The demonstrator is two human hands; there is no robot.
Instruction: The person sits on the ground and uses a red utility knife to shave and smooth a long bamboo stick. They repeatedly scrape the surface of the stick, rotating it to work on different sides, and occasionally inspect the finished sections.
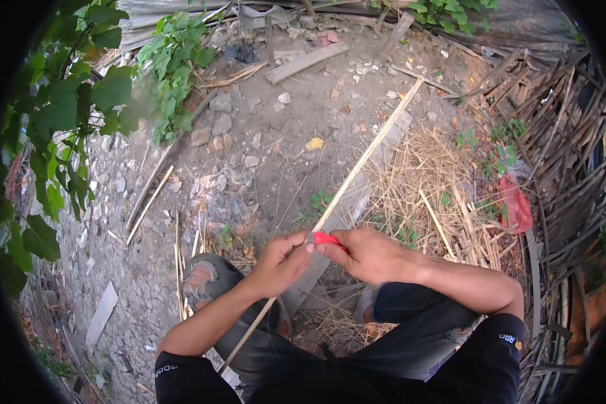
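Observation:
A long pale bamboo strip (pixel 369 153) runs slantwise from the far right ground, between my hands, down past my left thigh. My left hand (pixel 281 261) is closed around it, thumb and fingers pinching it in front of my lap. Beside it, my right hand (pixel 370 254) grips a small red-handled cutter (pixel 328 240), its head pressed against the strip by my left thumb. The cutter's blade is hidden by the fingers. A flat grey board (pixel 347 205) lies on the ground beneath the strip, reaching between my legs.
Dry straw-like shavings (pixel 417 175) heap up right of the board, with a red plastic bag (pixel 515 205) beyond. Stacked wooden slats (pixel 559 148) line the right side. Leafy branches (pixel 57 101) hang at the left. More thin strips (pixel 149 205) and stones (pixel 222 124) lie on the dirt.

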